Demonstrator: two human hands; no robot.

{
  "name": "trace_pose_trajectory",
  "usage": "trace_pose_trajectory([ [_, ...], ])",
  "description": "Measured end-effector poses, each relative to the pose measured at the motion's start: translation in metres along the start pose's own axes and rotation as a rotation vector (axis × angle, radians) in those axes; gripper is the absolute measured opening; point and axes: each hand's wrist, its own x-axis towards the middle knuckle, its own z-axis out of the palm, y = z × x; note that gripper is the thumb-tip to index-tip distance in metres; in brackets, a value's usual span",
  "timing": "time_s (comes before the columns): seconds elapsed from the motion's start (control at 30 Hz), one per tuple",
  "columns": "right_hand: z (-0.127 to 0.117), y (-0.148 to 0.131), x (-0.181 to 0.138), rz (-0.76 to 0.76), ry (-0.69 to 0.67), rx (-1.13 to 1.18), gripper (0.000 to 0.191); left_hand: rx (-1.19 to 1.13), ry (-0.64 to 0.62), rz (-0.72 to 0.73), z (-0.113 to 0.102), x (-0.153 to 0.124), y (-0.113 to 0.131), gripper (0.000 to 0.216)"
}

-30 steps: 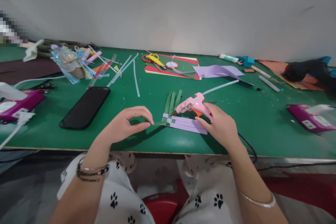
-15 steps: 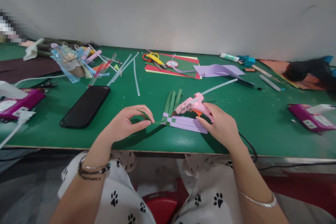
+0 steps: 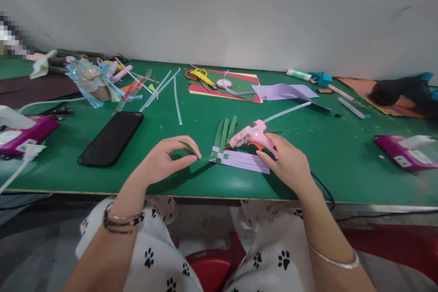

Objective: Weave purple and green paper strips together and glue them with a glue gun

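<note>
On the green table [image 3: 191, 178] lies a small weave of purple paper strips [image 3: 241, 161] crossed by green paper strips [image 3: 225, 131]. My left hand [image 3: 164, 160] is closed in a pinch on the end of one green strip [image 3: 190, 149], bent up from the weave's left side. My right hand [image 3: 286, 162] grips a pink glue gun [image 3: 251, 136] by its handle. The gun's nozzle points left and down at the weave's top left corner. A clear glue stick [image 3: 286, 111] juts from the gun's back.
A black phone [image 3: 111, 138] lies left of the hands. Loose glue sticks [image 3: 176, 96], yellow scissors [image 3: 201, 75] on coloured paper sheets [image 3: 239, 87] and a purple sheet [image 3: 284, 92] sit further back. Purple glue guns [image 3: 405, 154] [image 3: 20, 132] rest at both sides. A cord [image 3: 323, 187] trails over the front edge.
My left hand has lifted the green strip's end slightly up and back from the weave. The right hand and glue gun have barely shifted.
</note>
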Motion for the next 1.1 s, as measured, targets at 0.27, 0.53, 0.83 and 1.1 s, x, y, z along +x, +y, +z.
trace_pose_trajectory([
  [0.27,0.002,-0.002,0.001,0.041,0.045,0.069,0.037,0.023,0.189,-0.103,0.011,0.005,0.003,0.020],
  [0.53,-0.001,-0.006,0.003,0.121,0.084,0.141,0.040,-0.071,0.217,-0.180,0.019,0.005,0.003,0.019],
  [0.83,-0.015,0.021,0.005,0.362,0.315,0.271,0.041,-0.218,0.221,-0.110,0.036,0.013,0.000,0.052],
  [1.1,-0.023,0.034,0.004,0.522,0.287,0.225,0.039,0.456,-0.007,0.092,0.045,0.003,0.001,0.024],
])
